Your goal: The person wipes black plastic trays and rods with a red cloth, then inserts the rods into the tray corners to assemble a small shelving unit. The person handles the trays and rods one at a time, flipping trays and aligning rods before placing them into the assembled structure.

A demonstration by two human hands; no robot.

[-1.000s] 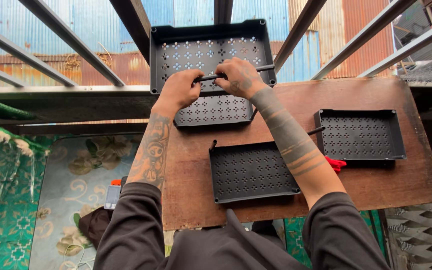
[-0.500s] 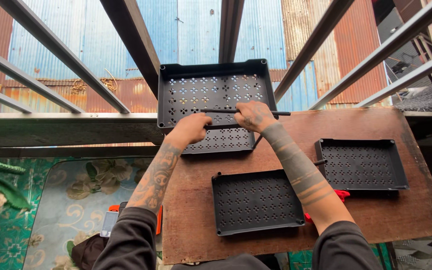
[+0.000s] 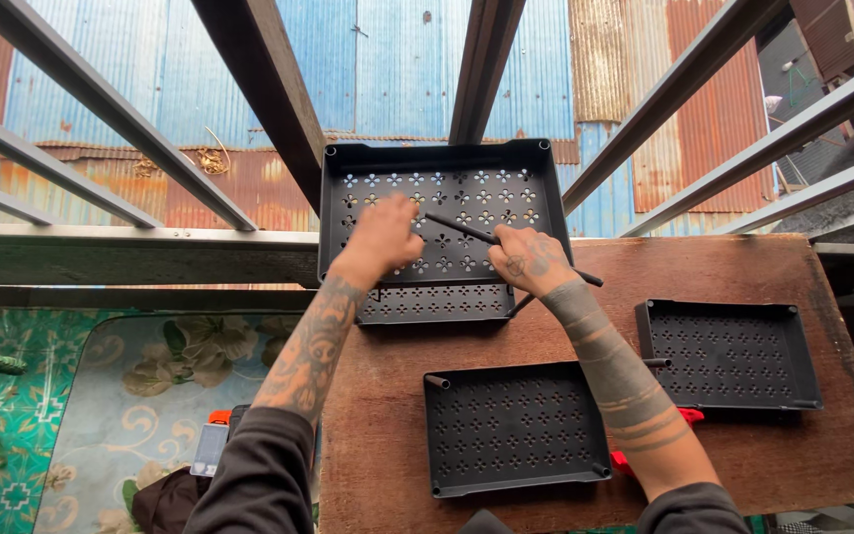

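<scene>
Head view: the upright perforated black tray [image 3: 444,213] leans at the wooden board's [image 3: 368,435] far edge, steadied by the left hand [image 3: 384,237], fingers spread flat against it, while the right hand [image 3: 529,260], fingers clamped, holds a thin black rod [image 3: 467,230] across its face; 3 similar trays lie flat nearby.

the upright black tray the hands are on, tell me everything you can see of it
The upright tray is black, looks like plastic, rectangular with a raised rim and rows of flower-shaped cutouts. It stands tilted up at the far edge of the wooden board. The left hand presses its face; the right hand holds a thin black rod across it.
</scene>
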